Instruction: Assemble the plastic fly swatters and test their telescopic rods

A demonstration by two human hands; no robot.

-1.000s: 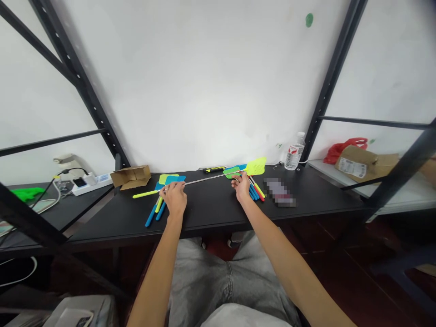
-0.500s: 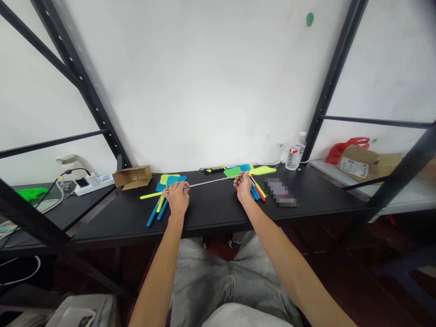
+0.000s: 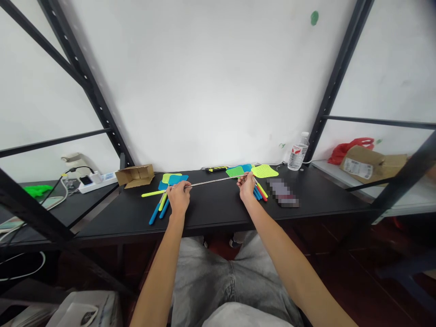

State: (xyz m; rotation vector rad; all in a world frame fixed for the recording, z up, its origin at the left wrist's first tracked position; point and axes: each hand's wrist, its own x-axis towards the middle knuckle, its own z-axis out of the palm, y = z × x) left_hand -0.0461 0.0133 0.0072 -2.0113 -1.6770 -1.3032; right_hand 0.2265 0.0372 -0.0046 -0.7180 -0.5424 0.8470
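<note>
Between my hands stretches a yellow telescopic fly swatter (image 3: pixel 265 171), its thin metal rod drawn out long across the table. My left hand (image 3: pixel 179 197) is closed around the rod near the yellow handle, which points left. At the other end, my right hand (image 3: pixel 246 186) pinches the rod just below the swatter's head, whose flat face shows. Under and beside my left hand lie several blue and yellow fly swatters (image 3: pixel 164 208). Another pile of fly swatters (image 3: pixel 235 171), green, blue and red-handled, lies behind and beside my right hand, which partly covers it.
An open cardboard box (image 3: pixel 135 176) stands at the table's left. A black-and-yellow tool (image 3: pixel 216 169) lies along the wall. A water bottle (image 3: pixel 298 152) and a blurred-out flat object (image 3: pixel 282 192) are on the right. Black metal posts (image 3: pixel 335 86) frame both sides.
The held fly swatter's head has turned from nearly edge-on to showing its flat face. Both hands keep their hold. The whole view has shifted slightly.
</note>
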